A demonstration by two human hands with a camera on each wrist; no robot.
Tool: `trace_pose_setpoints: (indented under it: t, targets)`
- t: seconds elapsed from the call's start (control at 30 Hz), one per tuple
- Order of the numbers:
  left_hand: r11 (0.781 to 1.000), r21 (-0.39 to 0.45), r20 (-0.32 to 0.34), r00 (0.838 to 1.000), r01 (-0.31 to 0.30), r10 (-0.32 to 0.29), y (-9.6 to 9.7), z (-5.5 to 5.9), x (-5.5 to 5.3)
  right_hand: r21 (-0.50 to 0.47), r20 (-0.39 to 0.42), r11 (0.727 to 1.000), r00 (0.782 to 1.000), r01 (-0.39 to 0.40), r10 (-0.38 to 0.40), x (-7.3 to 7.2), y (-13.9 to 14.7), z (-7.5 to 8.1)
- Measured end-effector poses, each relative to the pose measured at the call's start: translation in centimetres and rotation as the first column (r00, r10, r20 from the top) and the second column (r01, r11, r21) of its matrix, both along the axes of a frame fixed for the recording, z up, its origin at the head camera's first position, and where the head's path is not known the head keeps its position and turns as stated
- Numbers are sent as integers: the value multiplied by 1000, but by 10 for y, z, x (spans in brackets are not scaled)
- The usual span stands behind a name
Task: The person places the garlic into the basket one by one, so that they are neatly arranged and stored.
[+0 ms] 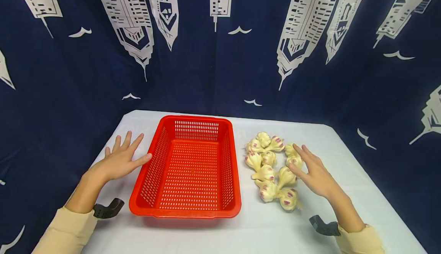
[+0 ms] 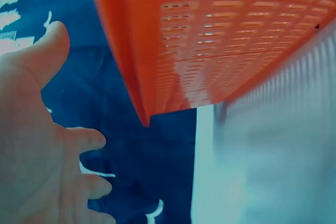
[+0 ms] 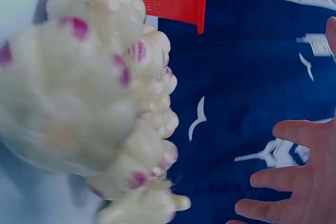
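A red perforated plastic basket (image 1: 193, 213) stands on the white table with nothing in it. To its right lie several garlic bulbs (image 1: 264, 173), cream with purple marks, loosely grouped. My left hand (image 1: 118, 162) hovers at the basket's left side, fingers spread, its thumb by the rim; whether it touches cannot be told. In the left wrist view the basket wall (image 2: 220, 35) rises beside that hand. My right hand (image 1: 315, 175) is held at the right edge of the garlic, fingers extended and holding nothing. It hides part of the nearest bulbs. The right wrist view shows garlic (image 3: 68, 98) up close.
A white cloth (image 1: 268, 235) covers the table. Behind and around it hangs a dark blue curtain (image 1: 213, 70) printed with white buildings and birds. Dark wrist-worn devices sit at the left wrist (image 1: 108, 209) and the right wrist (image 1: 324, 226).
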State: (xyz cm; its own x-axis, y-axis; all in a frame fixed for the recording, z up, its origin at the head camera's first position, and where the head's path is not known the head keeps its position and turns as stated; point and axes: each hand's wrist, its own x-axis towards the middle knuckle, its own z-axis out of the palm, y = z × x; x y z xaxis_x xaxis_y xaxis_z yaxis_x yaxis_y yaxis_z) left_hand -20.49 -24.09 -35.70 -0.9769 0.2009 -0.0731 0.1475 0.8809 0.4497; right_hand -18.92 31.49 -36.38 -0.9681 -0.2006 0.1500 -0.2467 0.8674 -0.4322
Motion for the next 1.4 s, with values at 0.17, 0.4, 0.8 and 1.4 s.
trace_pose_setpoints:
  t: [0.17,0.4,0.8,1.4]
  targets:
    - [998,64,-75,997,6,-2,-7,-14,1,-105,-51,993,997,56,-61,5,4,-16]
    - [979,185,-325,946,81,-17,-13,-35,2,-200,-165,980,985,13,-47,11,1,-28]
    - [889,346,-632,775,300,-16,-5,-82,-3,-295,-301,948,953,-118,24,20,7,-59]
    - [818,391,-710,703,423,-24,8,-100,-4,-211,-212,976,977,-61,15,23,16,-77]
